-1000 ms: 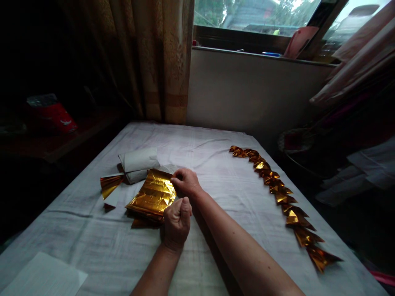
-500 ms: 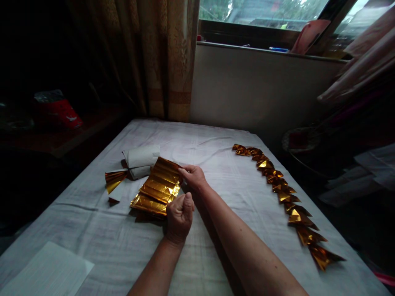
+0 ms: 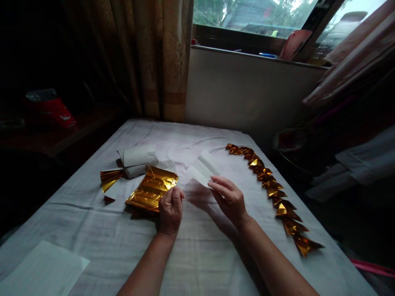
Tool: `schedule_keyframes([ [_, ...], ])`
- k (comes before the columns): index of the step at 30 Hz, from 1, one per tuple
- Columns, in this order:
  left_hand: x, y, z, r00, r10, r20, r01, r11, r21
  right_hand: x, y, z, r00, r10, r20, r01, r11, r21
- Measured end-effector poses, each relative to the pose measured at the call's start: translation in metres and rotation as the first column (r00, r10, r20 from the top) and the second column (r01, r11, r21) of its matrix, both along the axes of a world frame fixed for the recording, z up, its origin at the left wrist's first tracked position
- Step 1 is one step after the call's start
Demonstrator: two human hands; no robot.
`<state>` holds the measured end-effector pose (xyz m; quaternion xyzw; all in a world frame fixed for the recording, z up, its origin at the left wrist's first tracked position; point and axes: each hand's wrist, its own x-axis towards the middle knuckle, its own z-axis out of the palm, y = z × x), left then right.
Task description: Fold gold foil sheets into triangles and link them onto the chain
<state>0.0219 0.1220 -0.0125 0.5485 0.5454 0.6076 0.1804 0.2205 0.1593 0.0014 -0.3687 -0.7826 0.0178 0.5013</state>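
Note:
My right hand [image 3: 230, 200] pinches a pale, motion-blurred sheet of paper [image 3: 203, 169] and holds it just above the white cloth, between the gold stack and the gold row. My left hand [image 3: 170, 209] has its fingers curled shut at the right edge of a stack of gold foil sheets [image 3: 152, 188]. Whether it touches the lifted sheet I cannot tell. A curved row of several folded gold foil pieces [image 3: 271, 191] lies to the right of my right hand.
A folded white bundle [image 3: 137, 160] and a single folded gold piece [image 3: 108, 180] lie left of the stack. A white sheet [image 3: 43, 271] sits at the near left corner of the cloth-covered table [image 3: 200, 255]. Behind are a curtain [image 3: 166, 61] and a window sill [image 3: 256, 55].
My right hand has left the top of the gold stack and swung right, carrying one sheet with its pale side showing. My left hand stays beside the stack.

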Motion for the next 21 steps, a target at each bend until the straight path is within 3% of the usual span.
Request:
schedule_keyframes([
  [4,-0.001,0.001,0.004,0.999,0.010,-0.036,-0.009,1.000,0.026,0.018,-0.035,-0.023,0.983,0.088,0.158,-0.080,0.995,-0.059],
  [6,-0.001,0.001,0.005,0.996,-0.067,-0.063,0.071,0.996,0.053,0.024,-0.047,-0.026,0.976,0.122,0.183,-0.108,0.990,-0.085],
  [8,-0.001,0.001,0.006,0.970,-0.219,-0.110,0.225,0.973,0.046,0.027,-0.058,-0.023,0.971,0.150,0.185,-0.129,0.984,-0.120],
  [11,-0.001,0.000,0.007,0.864,-0.477,-0.164,0.468,0.879,-0.087,0.030,-0.073,-0.014,0.970,0.193,0.147,-0.159,0.963,-0.218],
  [13,-0.001,-0.001,0.007,0.796,-0.584,-0.159,0.553,0.809,-0.200,0.033,-0.082,-0.008,0.968,0.229,0.100,-0.190,0.935,-0.301],
  [17,0.002,-0.004,0.007,0.701,-0.693,-0.169,0.628,0.712,-0.313,0.041,-0.096,-0.001,0.986,0.164,-0.002,-0.147,0.880,-0.451],
  [21,0.005,-0.005,0.008,0.635,-0.734,-0.242,0.652,0.677,-0.343,0.044,-0.097,-0.002,0.997,0.041,-0.071,-0.074,0.818,-0.570],
])
